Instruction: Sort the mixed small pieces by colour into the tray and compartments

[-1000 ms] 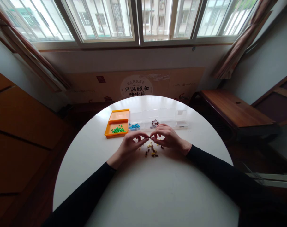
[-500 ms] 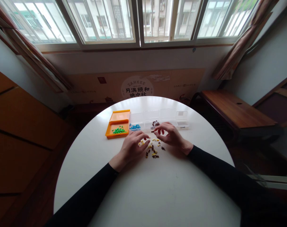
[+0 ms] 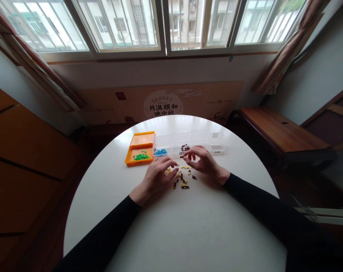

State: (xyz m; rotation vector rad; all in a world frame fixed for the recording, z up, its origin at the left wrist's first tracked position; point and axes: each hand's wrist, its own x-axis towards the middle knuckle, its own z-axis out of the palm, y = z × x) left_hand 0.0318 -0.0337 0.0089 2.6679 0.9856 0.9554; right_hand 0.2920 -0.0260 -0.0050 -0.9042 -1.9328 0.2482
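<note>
Several small yellow and dark brown pieces [image 3: 182,180] lie loose in the middle of the round white table [image 3: 188,234]. My left hand [image 3: 157,176] rests on the table beside them, fingers curled, with a yellow piece [image 3: 168,171] at its fingertips. My right hand [image 3: 202,160] is raised a little behind the pile and pinches a small dark brown piece [image 3: 182,156] between thumb and forefinger. It hovers just in front of the clear compartment box [image 3: 199,140], where several brown pieces [image 3: 184,147] lie in one cell.
An orange tray [image 3: 140,149] holds green pieces [image 3: 141,155] at the left of the clear box, and blue pieces [image 3: 160,151] fill the box's left cell. A wooden bench [image 3: 279,132] stands to the right. Windows and a printed cardboard panel are behind the table.
My hands were together, both pinching one brown piece. They have parted: the right hand lifted the brown piece toward the clear box, the left dropped to the yellow pieces.
</note>
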